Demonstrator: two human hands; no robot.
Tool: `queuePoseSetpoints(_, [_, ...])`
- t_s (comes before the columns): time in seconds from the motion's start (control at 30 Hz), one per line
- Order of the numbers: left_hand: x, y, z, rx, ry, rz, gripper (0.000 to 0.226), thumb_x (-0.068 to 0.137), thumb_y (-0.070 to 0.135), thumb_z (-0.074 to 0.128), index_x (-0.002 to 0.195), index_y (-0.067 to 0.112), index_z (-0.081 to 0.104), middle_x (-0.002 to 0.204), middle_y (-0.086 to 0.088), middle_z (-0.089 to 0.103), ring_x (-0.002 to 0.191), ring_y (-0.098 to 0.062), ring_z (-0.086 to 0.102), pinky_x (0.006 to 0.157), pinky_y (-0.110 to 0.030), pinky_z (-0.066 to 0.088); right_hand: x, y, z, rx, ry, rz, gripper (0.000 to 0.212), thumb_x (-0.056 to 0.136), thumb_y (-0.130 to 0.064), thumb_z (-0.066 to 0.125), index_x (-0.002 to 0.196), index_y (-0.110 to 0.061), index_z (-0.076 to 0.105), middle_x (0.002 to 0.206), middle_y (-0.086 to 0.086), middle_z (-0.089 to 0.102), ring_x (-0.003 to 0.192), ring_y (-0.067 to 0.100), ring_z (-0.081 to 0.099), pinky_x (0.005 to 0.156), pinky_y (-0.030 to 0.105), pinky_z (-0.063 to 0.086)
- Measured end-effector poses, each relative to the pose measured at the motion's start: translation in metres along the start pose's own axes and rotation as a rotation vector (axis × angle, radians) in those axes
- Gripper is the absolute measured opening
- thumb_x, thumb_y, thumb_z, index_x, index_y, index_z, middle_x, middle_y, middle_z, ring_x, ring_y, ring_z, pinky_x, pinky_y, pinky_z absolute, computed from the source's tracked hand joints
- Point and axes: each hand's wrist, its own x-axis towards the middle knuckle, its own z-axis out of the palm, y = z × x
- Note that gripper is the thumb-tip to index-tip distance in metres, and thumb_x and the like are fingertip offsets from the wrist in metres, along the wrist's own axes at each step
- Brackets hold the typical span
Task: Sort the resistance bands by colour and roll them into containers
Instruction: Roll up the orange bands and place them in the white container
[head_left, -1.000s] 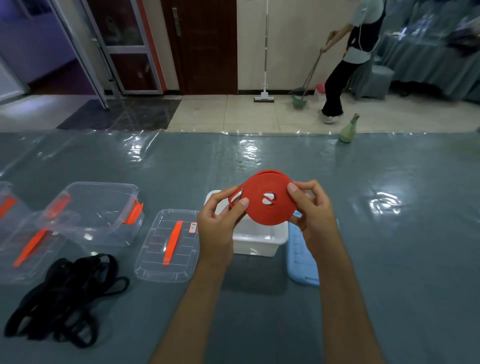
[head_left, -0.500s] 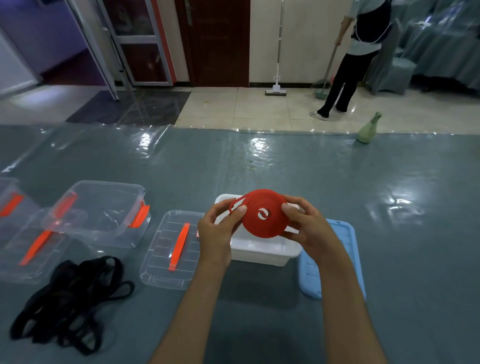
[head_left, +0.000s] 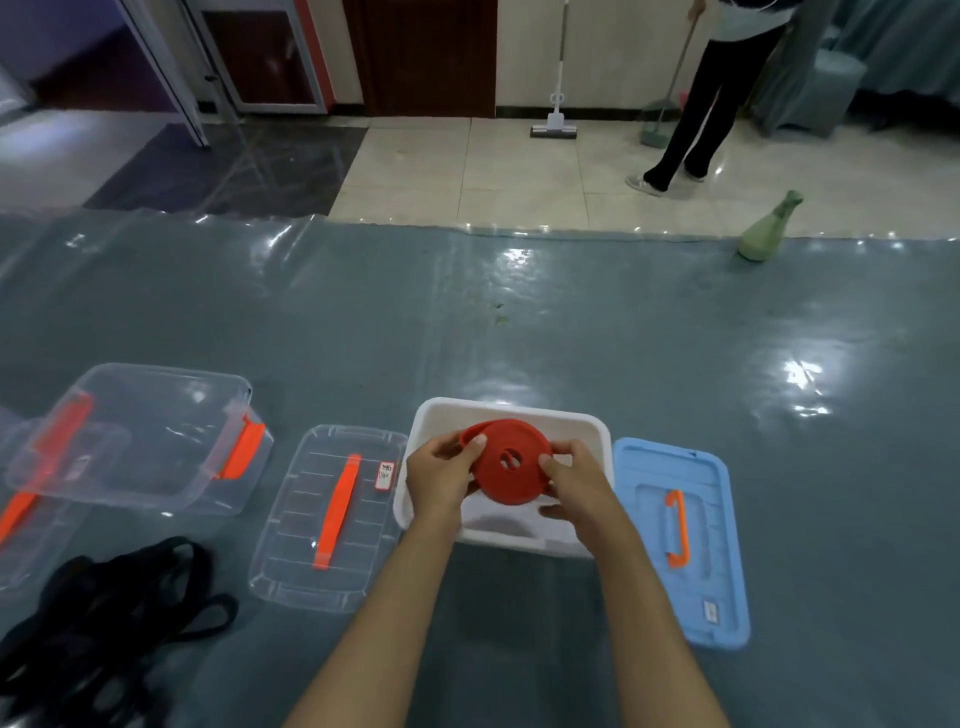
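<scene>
You've lowered the red roll (head_left: 511, 462) into the white container (head_left: 597, 431); left hand (head_left: 439, 480) and right hand (head_left: 574, 480) still pinch it. Release next.

Tiled hall: mop (head_left: 555, 98), draped tables (head_left: 904, 47).

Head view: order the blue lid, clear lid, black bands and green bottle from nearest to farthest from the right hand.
1. Blue lid, just right of the right hand.
2. Clear lid, left of the white box.
3. Black bands, near left.
4. Green bottle, far right edge.
</scene>
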Motion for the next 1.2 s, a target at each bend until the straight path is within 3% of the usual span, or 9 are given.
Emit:
queuePoseSetpoints(0.23, [0.051,-0.037,0.009,0.093,-0.01,-0.189,0.018,0.088,0.009,0.083,0.098,0.016,0.07,0.112,-0.019,0.074,0.1,-0.041,0.074,0.075,-0.048,0.064,0.036,0.009,0.003,-0.322,-0.057,0.097,0.017,0.105,-0.024,0.056,0.119,-0.016,0.061,0.115,0.009,0.066,0.11,0.031,0.065,0.095,0.054,0.059])
queuePoseSetpoints(0.3, [0.065,-0.043,0.011,0.131,-0.002,-0.207,0.017,0.087,0.007,0.082,0.096,0.015,0.07,0.109,-0.021,0.075,0.1,-0.042,0.074,0.068,-0.043,0.063,0.045,0.011,0.006,-0.327,-0.084,0.111,0.019,0.104,-0.02,0.056,0.122,-0.017,0.063,0.113,0.01,0.067,0.105,0.03,0.065,0.088,0.049,0.062])
queuePoseSetpoints(0.37, [0.079,-0.049,0.013,0.156,-0.003,-0.23,0.016,0.087,0.004,0.082,0.095,0.011,0.071,0.109,-0.024,0.075,0.101,-0.043,0.074,0.075,-0.049,0.064,0.053,0.016,0.01,-0.363,-0.092,0.146,0.021,0.102,-0.018,0.054,0.122,-0.016,0.062,0.111,0.011,0.068,0.1,0.03,0.067,0.075,0.044,0.064])
queuePoseSetpoints(0.5, [0.105,-0.068,0.015,0.274,0.012,-0.242,0.019,0.079,0.011,0.09,0.091,0.017,0.077,0.099,-0.015,0.079,0.094,-0.036,0.076,0.088,-0.057,0.062,0.062,0.03,0.018,-0.324,-0.098,0.216,0.026,0.096,-0.013,0.049,0.114,-0.01,0.067,0.102,0.018,0.074,0.087,0.034,0.074,0.071,0.049,0.066])
queuePoseSetpoints(0.63, [0.119,-0.08,0.014,0.303,0.035,-0.206,0.025,0.074,0.014,0.093,0.096,0.015,0.08,0.097,-0.009,0.08,0.094,-0.03,0.077,0.092,-0.052,0.062,0.064,0.041,0.023,-0.297,-0.035,0.125,0.02,0.093,-0.008,0.053,0.088,-0.016,0.07,0.085,0.012,0.074,0.073,0.023,0.068,0.069,0.032,0.059])
queuePoseSetpoints(0.8, [0.116,-0.079,0.014,0.3,0.035,-0.159,0.021,0.077,0.012,0.092,0.086,0.023,0.076,0.098,-0.01,0.08,0.096,-0.031,0.076,0.093,-0.051,0.061,0.06,0.038,0.022,-0.209,0.019,0.117,0.019,0.093,-0.008,0.058,0.082,-0.022,0.065,0.082,0.009,0.073,0.077,0.026,0.068,0.078,0.044,0.061])
queuePoseSetpoints(1.03, [0.115,-0.071,0.013,0.448,-0.025,-0.119,0.019,0.075,0.015,0.092,0.082,0.023,0.076,0.095,-0.008,0.08,0.094,-0.032,0.076,0.093,-0.049,0.061,0.051,0.024,0.021,-0.267,-0.021,0.135,0.009,0.098,-0.02,0.058,0.101,-0.017,0.066,0.109,0.013,0.072,0.093,0.028,0.068,0.084,0.046,0.062])
queuePoseSetpoints(1.13, [0.082,-0.038,0.014,0.652,-0.071,0.029,0.009,0.086,0.012,0.081,0.089,0.015,0.073,0.086,-0.003,0.073,0.089,-0.028,0.072,0.082,-0.035,0.056,0.039,0.013,0.013,-0.441,0.019,0.008,0.037,0.099,-0.02,0.06,0.135,-0.009,0.058,0.127,0.011,0.065,0.106,0.028,0.063,0.09,0.038,0.054])
queuePoseSetpoints(1.2, [0.062,-0.022,0.01,0.764,-0.087,0.126,0.009,0.092,0.014,0.074,0.089,0.019,0.067,0.082,0.004,0.065,0.085,-0.023,0.065,0.077,-0.033,0.051,0.025,0.006,0.005,-0.537,0.039,-0.098,0.045,0.1,-0.02,0.061,0.143,-0.009,0.053,0.138,0.01,0.061,0.12,0.028,0.061,0.092,0.03,0.045])
